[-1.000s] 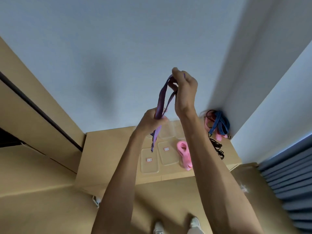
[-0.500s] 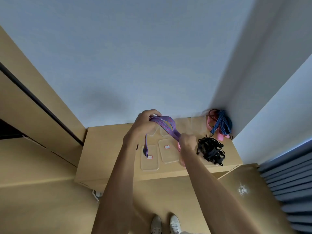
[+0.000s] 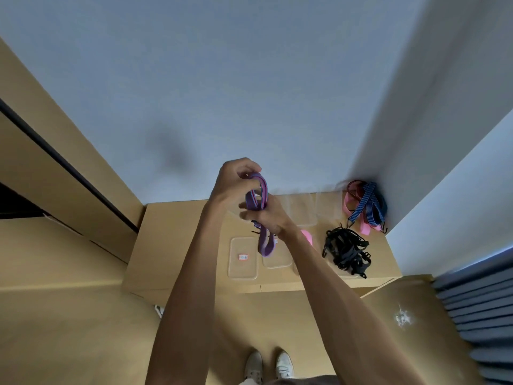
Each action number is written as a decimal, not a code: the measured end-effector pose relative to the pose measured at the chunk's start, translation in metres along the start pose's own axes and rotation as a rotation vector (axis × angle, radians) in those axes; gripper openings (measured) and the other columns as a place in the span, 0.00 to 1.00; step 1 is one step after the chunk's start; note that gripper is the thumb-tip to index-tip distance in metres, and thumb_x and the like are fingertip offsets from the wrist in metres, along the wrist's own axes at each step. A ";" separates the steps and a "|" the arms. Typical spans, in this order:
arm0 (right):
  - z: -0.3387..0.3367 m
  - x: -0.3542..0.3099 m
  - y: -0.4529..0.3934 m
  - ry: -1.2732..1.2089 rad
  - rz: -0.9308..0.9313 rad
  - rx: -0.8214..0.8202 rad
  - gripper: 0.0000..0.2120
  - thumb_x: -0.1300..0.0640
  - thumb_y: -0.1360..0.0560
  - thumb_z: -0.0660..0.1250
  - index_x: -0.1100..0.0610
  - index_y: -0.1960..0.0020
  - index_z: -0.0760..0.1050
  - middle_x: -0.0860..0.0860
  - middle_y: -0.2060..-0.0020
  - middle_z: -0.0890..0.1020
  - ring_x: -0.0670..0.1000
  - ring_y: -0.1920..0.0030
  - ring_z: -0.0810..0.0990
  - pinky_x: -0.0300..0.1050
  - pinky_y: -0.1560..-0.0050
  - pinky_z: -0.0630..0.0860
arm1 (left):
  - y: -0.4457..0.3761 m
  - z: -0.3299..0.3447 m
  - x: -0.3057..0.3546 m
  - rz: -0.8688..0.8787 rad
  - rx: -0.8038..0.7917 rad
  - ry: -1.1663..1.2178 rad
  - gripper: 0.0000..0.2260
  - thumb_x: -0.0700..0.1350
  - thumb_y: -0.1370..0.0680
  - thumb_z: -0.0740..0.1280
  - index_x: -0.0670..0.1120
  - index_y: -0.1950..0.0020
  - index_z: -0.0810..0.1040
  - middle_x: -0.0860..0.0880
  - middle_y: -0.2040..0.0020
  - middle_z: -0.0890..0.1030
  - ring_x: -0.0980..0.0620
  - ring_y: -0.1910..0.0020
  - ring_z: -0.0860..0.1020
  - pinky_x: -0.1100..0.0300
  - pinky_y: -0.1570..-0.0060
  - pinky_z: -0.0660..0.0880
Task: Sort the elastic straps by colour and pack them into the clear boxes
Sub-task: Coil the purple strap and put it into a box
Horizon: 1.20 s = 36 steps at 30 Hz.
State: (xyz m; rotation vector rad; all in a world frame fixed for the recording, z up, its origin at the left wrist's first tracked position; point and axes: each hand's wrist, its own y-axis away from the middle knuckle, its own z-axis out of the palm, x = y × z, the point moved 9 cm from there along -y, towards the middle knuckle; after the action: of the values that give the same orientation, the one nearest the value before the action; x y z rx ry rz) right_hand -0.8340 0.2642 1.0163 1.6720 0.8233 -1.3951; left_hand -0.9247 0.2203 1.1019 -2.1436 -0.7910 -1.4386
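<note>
A purple elastic strap (image 3: 260,200) is folded into a loop between both hands above the low wooden cabinet (image 3: 177,240). My left hand (image 3: 234,183) grips the top of the loop. Just below it, my right hand (image 3: 268,216) grips the strap's middle, and a folded end hangs beneath. A clear lid (image 3: 243,258) with a small label lies on the cabinet under the hands. A second clear lid (image 3: 277,262) lies beside it, partly hidden. A pink strap (image 3: 307,236) peeks out behind my right wrist.
A heap of black straps (image 3: 347,251) lies on the cabinet's right part. Pink, blue and red straps (image 3: 365,207) are piled in the back right corner against the wall. Clear boxes (image 3: 302,208) stand at the back. My shoes (image 3: 269,365) show below on the wooden floor.
The hands came down from head height, then closed together: the strap, stretched long a second ago, is now folded into a short loop held by both hands.
</note>
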 end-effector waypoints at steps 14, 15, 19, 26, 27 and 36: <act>-0.005 0.065 -0.006 -0.012 0.247 -0.021 0.14 0.67 0.25 0.69 0.61 0.41 0.74 0.55 0.62 0.79 0.53 0.73 0.78 0.46 0.70 0.78 | 0.025 0.007 -0.164 -0.676 0.292 0.346 0.11 0.40 0.25 0.70 0.42 0.43 0.78 0.43 0.53 0.80 0.46 0.58 0.78 0.57 0.59 0.73; -0.001 0.076 -0.005 0.000 0.277 -0.002 0.13 0.67 0.25 0.68 0.61 0.41 0.74 0.57 0.61 0.78 0.54 0.71 0.78 0.48 0.67 0.79 | 0.034 0.017 -0.181 -0.742 0.252 0.334 0.11 0.42 0.24 0.70 0.42 0.43 0.77 0.43 0.53 0.81 0.44 0.57 0.81 0.55 0.56 0.76; 0.015 0.119 -0.008 0.082 0.401 0.018 0.15 0.69 0.28 0.68 0.62 0.43 0.74 0.59 0.60 0.79 0.57 0.67 0.78 0.54 0.60 0.78 | 0.050 0.030 -0.228 -0.857 0.269 0.398 0.09 0.43 0.24 0.69 0.38 0.50 0.78 0.42 0.57 0.82 0.46 0.61 0.82 0.53 0.55 0.80; 0.042 0.176 -0.037 0.099 0.505 0.151 0.18 0.65 0.33 0.73 0.59 0.44 0.75 0.56 0.60 0.81 0.53 0.65 0.79 0.46 0.62 0.78 | 0.046 0.037 -0.289 -0.928 0.143 0.361 0.07 0.46 0.26 0.69 0.42 0.58 0.82 0.45 0.62 0.86 0.48 0.66 0.83 0.59 0.64 0.75; 0.048 0.182 -0.043 0.096 0.505 0.168 0.17 0.63 0.32 0.74 0.58 0.45 0.76 0.55 0.60 0.81 0.53 0.65 0.78 0.46 0.61 0.77 | 0.047 0.038 -0.299 -0.947 0.110 0.355 0.06 0.44 0.26 0.69 0.43 0.59 0.82 0.45 0.64 0.85 0.49 0.68 0.81 0.59 0.64 0.75; 0.083 0.244 -0.082 0.214 0.582 0.307 0.14 0.64 0.32 0.70 0.56 0.50 0.71 0.51 0.62 0.75 0.52 0.62 0.73 0.40 0.65 0.69 | 0.033 0.031 -0.375 -0.882 -0.002 0.167 0.10 0.36 0.27 0.66 0.32 0.65 0.70 0.40 0.66 0.64 0.44 0.62 0.61 0.51 0.62 0.59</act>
State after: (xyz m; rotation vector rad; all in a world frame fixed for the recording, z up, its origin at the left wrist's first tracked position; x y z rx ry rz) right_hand -0.8992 0.2288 0.7562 2.1045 0.1925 -0.9748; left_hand -0.9923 0.1352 0.7402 -1.6799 -1.7923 -1.9646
